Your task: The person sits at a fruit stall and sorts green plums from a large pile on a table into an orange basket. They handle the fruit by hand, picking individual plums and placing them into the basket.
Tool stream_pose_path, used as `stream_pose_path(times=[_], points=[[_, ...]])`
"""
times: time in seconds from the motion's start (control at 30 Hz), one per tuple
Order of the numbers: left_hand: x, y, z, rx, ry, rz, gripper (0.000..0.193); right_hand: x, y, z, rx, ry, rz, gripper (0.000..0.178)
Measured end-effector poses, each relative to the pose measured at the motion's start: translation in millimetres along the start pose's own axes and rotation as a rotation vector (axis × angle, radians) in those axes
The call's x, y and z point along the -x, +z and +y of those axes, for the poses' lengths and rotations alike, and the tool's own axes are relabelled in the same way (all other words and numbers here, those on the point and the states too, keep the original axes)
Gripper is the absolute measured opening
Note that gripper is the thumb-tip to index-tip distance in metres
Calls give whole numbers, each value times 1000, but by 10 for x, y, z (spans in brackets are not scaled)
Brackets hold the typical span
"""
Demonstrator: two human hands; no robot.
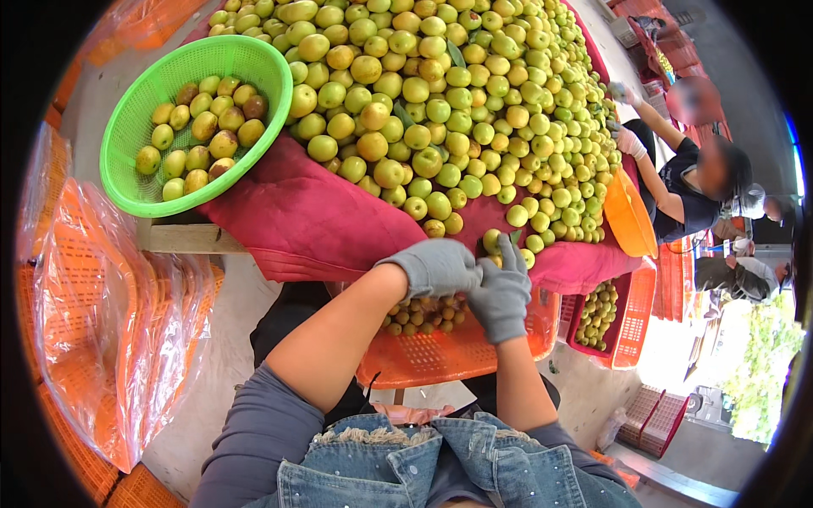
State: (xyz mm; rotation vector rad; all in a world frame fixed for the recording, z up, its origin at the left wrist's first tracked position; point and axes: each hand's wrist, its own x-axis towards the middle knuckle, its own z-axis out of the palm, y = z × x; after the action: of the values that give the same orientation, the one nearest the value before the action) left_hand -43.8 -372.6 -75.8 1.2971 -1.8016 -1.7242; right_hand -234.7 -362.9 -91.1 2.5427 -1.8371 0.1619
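1. The red cloth (313, 203) spreads in front of you, perhaps to cushion the heap of fruit (474, 93) that covers most of it.
2. To the left of the cloth, wrapped crates (93, 313) sit nested in clear plastic, which probably saves room and keeps them clean.
3. Below the cloth's near edge, an open crate (423, 360) holds more fruit; being under your hands, it seems placed for a short reach.
4. At the cloth's left edge, the green basket (127, 110) carries brown-marked fruit, apparently kept apart from the greener heap.
5. Your left hand (436, 267) is at the cloth's near edge, its gloved fingers curled inward; their tips are hidden, so I cannot tell whether they pinch anything. The gloves likely spare your skin and the fruit's.
6. Your right hand (501, 292) meets it there, one finger raised toward the cloth; I cannot tell whether it grips fruit.
7. A single fruit (491, 240) shows by the cloth's near edge, just beside your right fingers; contact is unclear.
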Motion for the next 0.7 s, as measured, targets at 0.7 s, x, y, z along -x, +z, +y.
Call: stream_pose_path(times=[0.7], points=[[163, -114, 110, -217, -69, -308, 27, -944, 110, -617, 47, -59, -283, 21]])
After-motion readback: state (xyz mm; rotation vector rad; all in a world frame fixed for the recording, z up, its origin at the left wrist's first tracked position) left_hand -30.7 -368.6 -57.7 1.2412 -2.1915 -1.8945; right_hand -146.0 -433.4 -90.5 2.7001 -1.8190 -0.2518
